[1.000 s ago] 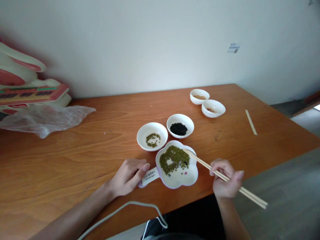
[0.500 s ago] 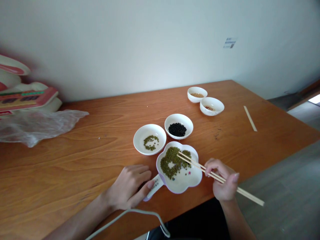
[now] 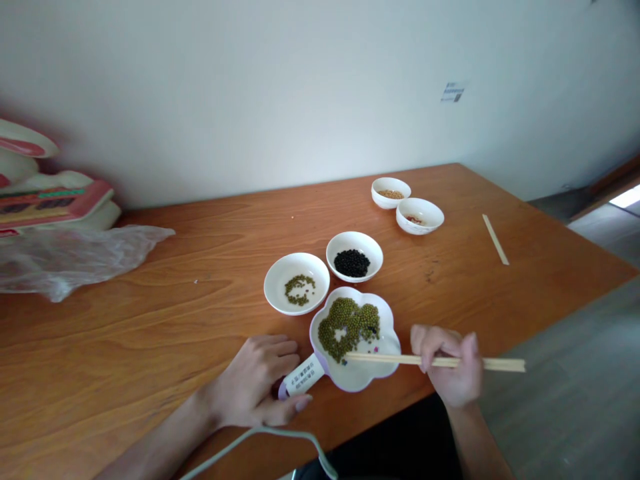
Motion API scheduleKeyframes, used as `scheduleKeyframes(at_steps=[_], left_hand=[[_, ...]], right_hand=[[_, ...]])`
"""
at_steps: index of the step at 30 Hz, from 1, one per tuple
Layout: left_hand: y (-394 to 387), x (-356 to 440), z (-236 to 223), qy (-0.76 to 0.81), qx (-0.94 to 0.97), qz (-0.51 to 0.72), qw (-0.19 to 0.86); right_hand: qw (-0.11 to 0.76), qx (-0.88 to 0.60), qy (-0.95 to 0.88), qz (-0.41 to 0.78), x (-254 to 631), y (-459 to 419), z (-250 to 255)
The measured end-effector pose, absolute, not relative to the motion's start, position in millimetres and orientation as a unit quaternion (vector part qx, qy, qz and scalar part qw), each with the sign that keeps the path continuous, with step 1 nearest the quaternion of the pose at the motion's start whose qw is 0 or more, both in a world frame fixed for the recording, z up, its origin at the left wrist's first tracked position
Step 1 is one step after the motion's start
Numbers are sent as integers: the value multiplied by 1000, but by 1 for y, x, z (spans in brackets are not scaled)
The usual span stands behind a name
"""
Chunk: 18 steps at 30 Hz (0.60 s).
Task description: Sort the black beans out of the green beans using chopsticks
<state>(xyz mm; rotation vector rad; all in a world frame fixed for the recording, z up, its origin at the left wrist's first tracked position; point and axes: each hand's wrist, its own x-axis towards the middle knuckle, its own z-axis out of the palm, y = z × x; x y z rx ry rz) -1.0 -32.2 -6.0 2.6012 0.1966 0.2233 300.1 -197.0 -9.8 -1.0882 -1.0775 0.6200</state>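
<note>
My right hand (image 3: 447, 363) is closed around a pair of wooden chopsticks (image 3: 413, 359), which lie nearly level and close together. Their tips reach the lower left of the flower-shaped dish (image 3: 373, 373), at the edge of a heap of mung beans (image 3: 343, 323). A few dark beans lie among the green ones. Beside the dish's labelled handle (image 3: 305, 375), my left hand (image 3: 263, 380) rests on the table, thumb and fingers apart around the handle's end. Just behind the dish stand a white bowl (image 3: 273, 293) with some mung beans and another white bowl (image 3: 377, 248) holding black beans (image 3: 352, 263).
Farther back are a bowl of yellowish grains (image 3: 390, 190) and a bowl with a few reddish pieces (image 3: 420, 217). A pale flat strip (image 3: 495, 240) lies at the right. Clear plastic (image 3: 100, 257) and a pink-and-white object (image 3: 55, 200) occupy the left. A cable (image 3: 285, 432) crosses the front edge.
The chopstick tips have moved down and left from the middle of the mung beans, and the sticks have swung level and closer together. My left thumb has come off the dish handle.
</note>
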Motion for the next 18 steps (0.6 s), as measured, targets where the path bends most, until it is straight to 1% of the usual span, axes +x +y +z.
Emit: scheduleKeyframes(at_steps=[4, 9, 15, 18], left_hand=[[-33, -2, -5, 71, 964, 86, 240], [-33, -2, -4, 80, 967, 84, 225], [-33, 1, -4, 72, 966, 109, 222], [-33, 0, -5, 77, 966, 100, 226]], right_hand=[[657, -502, -478, 295, 296, -191, -17], [682, -511, -455, 259, 294, -190, -20], [655, -499, -495, 277, 293, -191, -19], [674, -512, -473, 246, 293, -190, -19]])
